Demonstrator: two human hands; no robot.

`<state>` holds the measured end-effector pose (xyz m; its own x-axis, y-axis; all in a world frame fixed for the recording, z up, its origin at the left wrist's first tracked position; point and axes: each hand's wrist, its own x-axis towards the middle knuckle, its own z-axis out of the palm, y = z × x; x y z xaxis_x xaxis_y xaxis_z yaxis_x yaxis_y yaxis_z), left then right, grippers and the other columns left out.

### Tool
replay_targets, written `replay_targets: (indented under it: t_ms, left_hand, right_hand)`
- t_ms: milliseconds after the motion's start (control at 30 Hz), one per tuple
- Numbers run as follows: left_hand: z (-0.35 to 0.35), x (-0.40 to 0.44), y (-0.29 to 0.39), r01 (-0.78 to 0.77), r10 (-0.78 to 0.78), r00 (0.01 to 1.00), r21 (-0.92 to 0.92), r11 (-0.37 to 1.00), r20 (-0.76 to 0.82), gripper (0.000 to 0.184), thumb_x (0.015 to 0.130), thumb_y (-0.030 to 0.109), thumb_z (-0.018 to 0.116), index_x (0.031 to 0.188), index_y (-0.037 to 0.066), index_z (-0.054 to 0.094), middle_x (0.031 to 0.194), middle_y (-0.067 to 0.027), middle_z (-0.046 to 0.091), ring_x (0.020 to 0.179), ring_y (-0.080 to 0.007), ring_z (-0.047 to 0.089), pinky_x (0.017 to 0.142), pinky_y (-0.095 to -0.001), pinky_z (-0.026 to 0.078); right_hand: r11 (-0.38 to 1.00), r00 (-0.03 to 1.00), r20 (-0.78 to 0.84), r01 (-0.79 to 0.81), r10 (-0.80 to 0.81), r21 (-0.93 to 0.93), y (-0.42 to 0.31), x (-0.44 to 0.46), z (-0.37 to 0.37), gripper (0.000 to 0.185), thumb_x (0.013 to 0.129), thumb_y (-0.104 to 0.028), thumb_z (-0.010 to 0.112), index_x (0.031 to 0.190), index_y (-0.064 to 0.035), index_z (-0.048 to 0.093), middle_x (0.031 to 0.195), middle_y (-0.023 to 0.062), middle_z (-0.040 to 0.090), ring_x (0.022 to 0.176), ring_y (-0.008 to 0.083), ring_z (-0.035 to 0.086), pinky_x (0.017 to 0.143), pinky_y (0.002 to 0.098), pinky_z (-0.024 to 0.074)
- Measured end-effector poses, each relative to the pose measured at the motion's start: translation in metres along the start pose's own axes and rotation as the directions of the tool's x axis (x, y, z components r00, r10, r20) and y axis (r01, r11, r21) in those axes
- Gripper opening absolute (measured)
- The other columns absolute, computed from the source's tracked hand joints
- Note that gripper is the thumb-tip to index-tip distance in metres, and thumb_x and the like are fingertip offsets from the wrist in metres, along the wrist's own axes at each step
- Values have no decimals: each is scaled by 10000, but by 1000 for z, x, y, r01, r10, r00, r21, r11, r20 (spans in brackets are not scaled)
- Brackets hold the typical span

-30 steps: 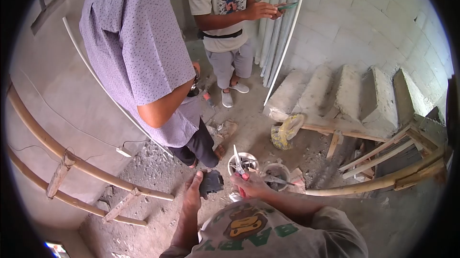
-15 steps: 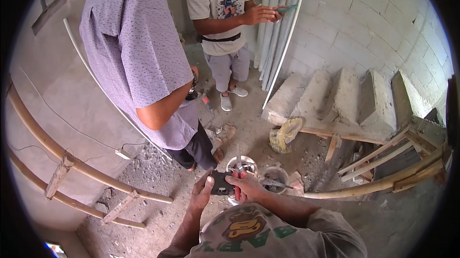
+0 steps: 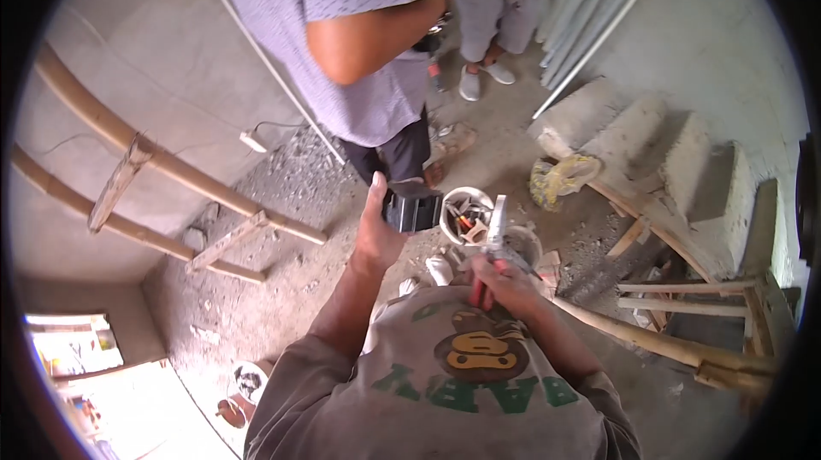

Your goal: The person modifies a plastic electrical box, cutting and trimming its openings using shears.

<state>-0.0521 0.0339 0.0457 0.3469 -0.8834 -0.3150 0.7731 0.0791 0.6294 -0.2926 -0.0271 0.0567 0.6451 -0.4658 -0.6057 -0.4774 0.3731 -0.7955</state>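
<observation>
My left hand (image 3: 381, 231) is closed around a black rectangular box (image 3: 416, 210) with ridged sides, perhaps an electrical box, thumb along its near edge. Held in my right hand (image 3: 505, 284) are red-handled pliers (image 3: 496, 236), their metal jaws pointing up and away from me. Box and pliers are apart. Just past my hands stands a white bucket (image 3: 447, 232) of hand tools. Beside it, partly behind my right hand, is a second bucket (image 3: 532, 242); a long pointed tool leans there.
A person in a patterned shirt (image 3: 376, 75) stands close ahead; another person in grey shorts (image 3: 499, 24) is farther back. A bamboo ladder (image 3: 171, 171) lies left. Concrete steps (image 3: 629, 126), leaning pipes (image 3: 581, 20) and a yellow-white sack (image 3: 560, 179) are right. Rubble (image 3: 299, 169) covers the floor.
My hands have drawn apart: the box is tilted up in my left hand, and the pliers have moved right and closer to my chest. The view has tipped downward.
</observation>
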Motion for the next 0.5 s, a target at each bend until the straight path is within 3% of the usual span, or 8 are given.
replay_targets:
  t_ms: [33,100,200,300,400,433,500]
  left_hand:
    - [-2,1,0,42,-43,999,-77,996,-8,746,947,656,369,1184,-18,584,1006,-164,684,858,-297,695,621,-403,593]
    - [-10,2,-2,49,-44,998,-121,991,47,765,941,666,369,1191,-27,575,1005,-181,681,856,-311,697,606,-383,590]
    - [-9,3,-4,84,-76,995,-158,984,59,818,917,705,369,1198,-39,559,998,-214,674,851,-335,698,566,-356,580]
    - [-4,1,-5,104,-96,994,-155,982,60,835,903,723,375,1195,-37,559,996,-218,672,839,-333,696,561,-352,574]
    - [-1,1,-4,110,-106,994,-130,985,41,840,899,729,376,1198,-36,554,995,-216,670,828,-329,695,556,-350,568]
    - [-1,2,-4,119,-115,993,-130,984,40,839,900,728,376,1201,-35,552,992,-214,670,825,-327,694,555,-351,566]
    - [0,3,-6,127,-124,992,-85,988,34,827,901,727,378,1197,-26,552,986,-202,672,816,-316,693,552,-351,562]
  right_hand:
    - [999,1000,11,6,-7,44,1,-3,-3,369,962,-413,560,958,-50,629,704,40,634,579,103,582,529,254,456]
    - [990,1000,8,28,-29,135,5,-11,-11,303,982,-325,548,1032,-39,634,738,55,659,597,106,585,551,250,464]
    - [982,997,-33,74,-69,177,-1,-20,-13,221,915,-243,659,975,-32,625,760,71,657,629,125,614,559,257,489]
    - [978,995,62,60,-73,198,1,-23,-19,196,928,-227,640,996,-44,620,796,64,660,664,115,618,554,258,479]
    - [949,994,87,35,-66,312,-6,-29,-14,185,884,-189,678,994,-56,610,844,73,658,718,181,636,572,296,486]
    - [981,982,69,172,-178,85,-3,-27,-17,192,861,-168,685,997,-61,604,861,84,656,739,213,640,586,317,491]
    - [866,923,51,375,-380,-330,-1,-20,-25,228,818,-134,697,1008,-68,589,901,105,647,781,272,642,614,357,501]
